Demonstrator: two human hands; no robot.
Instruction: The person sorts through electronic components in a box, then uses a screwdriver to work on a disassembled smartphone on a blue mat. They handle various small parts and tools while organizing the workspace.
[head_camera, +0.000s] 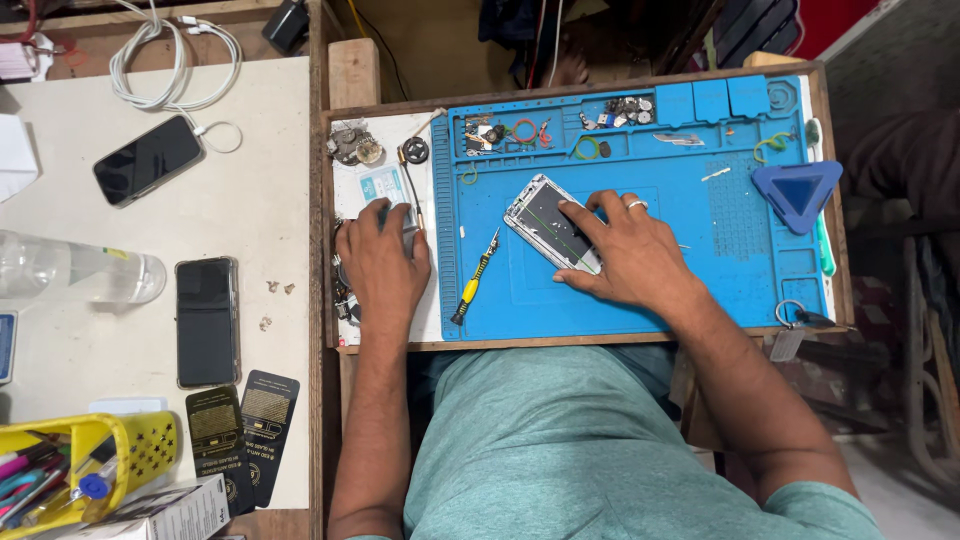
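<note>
Head view looks straight down on my two hands over a blue silicone repair mat (700, 240) that lies in a shallow wooden tray (828, 200) on my lap. My right hand (625, 245) lies palm down near the middle of the mat, fingers spread and pressing on an opened white-framed phone with a dark inside (545, 220), which sits tilted, its far end pointing toward the tray's far left corner; a silver ring shows on one finger. My left hand (382, 265) rests by the tray's left edge, fingers curled around a small grey object (408, 222) that I cannot make out, on a white card beside the mat. Between my hands, on the left part of the mat, a small screwdriver with a yellow handle (472, 282) lies slanted, touching neither hand. Along the mat's far edge, its moulded compartments hold small screws, rings and metal bits (520, 130). A blue triangular plastic opening tool (797, 192) sits at the tray's right edge, well apart from my right hand. To the left of the tray is a pale surface (260, 190) with two dark phones (206, 320), one joined to a coiled white cable (170, 60), a clear plastic bottle (75, 275) and a yellow perforated basket (140, 450) near its near edge.
</note>
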